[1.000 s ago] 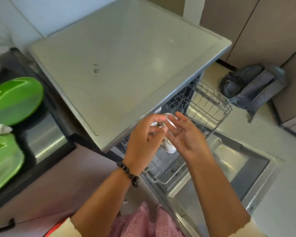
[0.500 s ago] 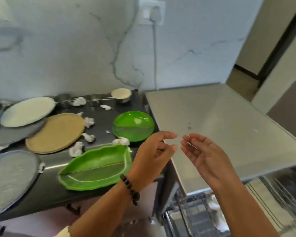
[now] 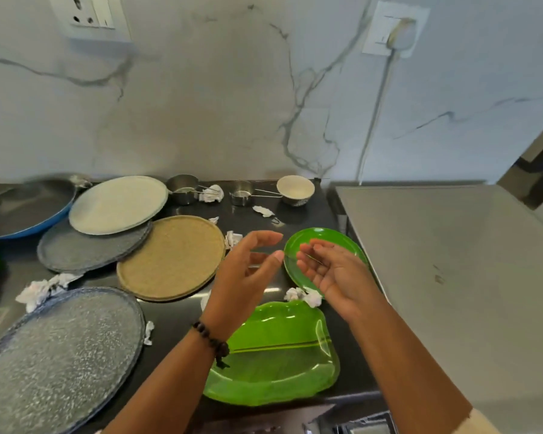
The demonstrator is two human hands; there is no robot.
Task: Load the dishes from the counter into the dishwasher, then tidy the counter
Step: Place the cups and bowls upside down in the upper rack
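Left hand [image 3: 248, 270] and right hand [image 3: 329, 270], fingers spread, empty, above round plate [image 3: 345, 242]. Grip rim both sides; avoid tissue [image 3: 301, 296] nearby.

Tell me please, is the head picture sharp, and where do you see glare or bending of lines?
Head view: mostly sharp; the left hand and right hand are slightly motion-blurred; soft glare streaks lie on the leaf-shaped green plate and the dark counter; the wide lens bows the counter's back edge.
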